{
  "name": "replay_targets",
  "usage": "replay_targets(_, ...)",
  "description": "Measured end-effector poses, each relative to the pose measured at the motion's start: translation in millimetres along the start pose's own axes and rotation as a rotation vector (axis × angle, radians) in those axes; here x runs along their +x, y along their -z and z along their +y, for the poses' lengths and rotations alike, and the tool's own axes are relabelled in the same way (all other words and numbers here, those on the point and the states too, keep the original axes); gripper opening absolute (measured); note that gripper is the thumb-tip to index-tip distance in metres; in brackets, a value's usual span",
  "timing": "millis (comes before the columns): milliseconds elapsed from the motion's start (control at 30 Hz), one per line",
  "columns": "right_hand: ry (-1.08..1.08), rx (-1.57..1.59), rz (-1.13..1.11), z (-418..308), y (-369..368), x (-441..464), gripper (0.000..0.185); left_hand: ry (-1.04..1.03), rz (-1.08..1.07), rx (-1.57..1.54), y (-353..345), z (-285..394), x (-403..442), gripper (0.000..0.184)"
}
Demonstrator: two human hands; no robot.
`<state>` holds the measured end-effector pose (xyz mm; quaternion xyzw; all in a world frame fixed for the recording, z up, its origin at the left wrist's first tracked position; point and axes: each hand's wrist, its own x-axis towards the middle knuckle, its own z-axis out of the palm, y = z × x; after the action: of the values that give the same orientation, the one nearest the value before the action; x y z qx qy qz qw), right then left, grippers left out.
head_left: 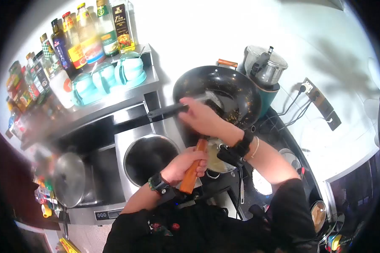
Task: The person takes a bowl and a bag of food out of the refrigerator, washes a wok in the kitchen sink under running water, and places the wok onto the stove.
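From where I stand: left hand (186, 165) clamped round the orange-brown wooden handle (188, 184) of a black, round metal wok (192, 82) just beyond that grip, right hand (202, 119) closed on a long black-handled metal spatula (165, 111); step presumably scraping, next calling for a steady wok.

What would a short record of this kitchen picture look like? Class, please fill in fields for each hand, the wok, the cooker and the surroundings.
Left hand: closed around a wooden handle
Right hand: holding a spatula by its black handle
Wok: black, with small orange-brown bits on its inner surface
Cooker ring: round, dark, metal-rimmed, left of the wok
Shelf: turquoise jars in front of several bottles
Beside the wok: metal pot, to its right
Unclear: bottle contents
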<state>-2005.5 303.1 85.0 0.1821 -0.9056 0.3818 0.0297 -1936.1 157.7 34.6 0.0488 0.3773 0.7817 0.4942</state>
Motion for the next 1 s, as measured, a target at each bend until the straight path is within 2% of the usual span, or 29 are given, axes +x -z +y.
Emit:
replay_targets(33, -0.016, -0.012, 0.012, 7, -8, 14, 0.052, 0.012, -0.021, 0.002, 8, 6, -1, 0.015)
replay_targets(67, 0.085, -0.205, 0.113, 8, -11, 23, 0.054, 0.020, -0.032, 0.017, 12, 7, 1, 0.014)
replay_targets(133, 0.126, -0.348, 0.091, 13, -12, 32, 0.059, 0.030, -0.049, 0.027, 21, 6, 5, 0.014)
replay_targets(167, 0.122, -0.356, 0.090, 16, -13, 38, 0.059, 0.052, -0.066, -0.002, 24, 7, 7, 0.014)
replay_targets(233, 0.118, -0.169, -0.147, 27, -18, 49, 0.061, 0.074, -0.092, -0.038, 30, 9, 10, 0.015)
replay_targets(367, 0.215, -0.355, -0.143, 40, -23, 53, 0.061, 0.080, -0.156, -0.037, 36, 11, 14, 0.013)
replay_targets(433, 0.082, -0.412, -0.204, 40, -20, 55, 0.053, 0.071, -0.194, -0.064, 39, 12, 17, 0.013)
replay_targets(567, 0.105, -0.518, -0.131, 34, -6, 44, 0.039, 0.078, -0.209, -0.090, 45, 11, 24, 0.014)
replay_targets(633, 0.171, -0.534, -0.002, 27, 13, 38, 0.030, 0.079, -0.220, -0.099, 48, 10, 28, 0.015)
replay_targets(700, 0.162, -0.442, 0.008, 24, 32, 33, 0.032, 0.096, -0.248, -0.141, 51, 8, 31, 0.013)
replay_targets(733, 0.229, -0.452, 0.014, 27, 40, 30, 0.032, 0.097, -0.250, -0.143, 53, 7, 32, 0.013)
replay_targets(833, 0.140, -0.422, 0.013, 24, 55, 17, 0.023, 0.100, -0.293, -0.192, 56, 6, 38, 0.010)
replay_targets(1000, 0.158, -0.434, -0.016, 29, 70, 1, 0.016, 0.137, -0.353, -0.211, 62, 3, 53, 0.008)
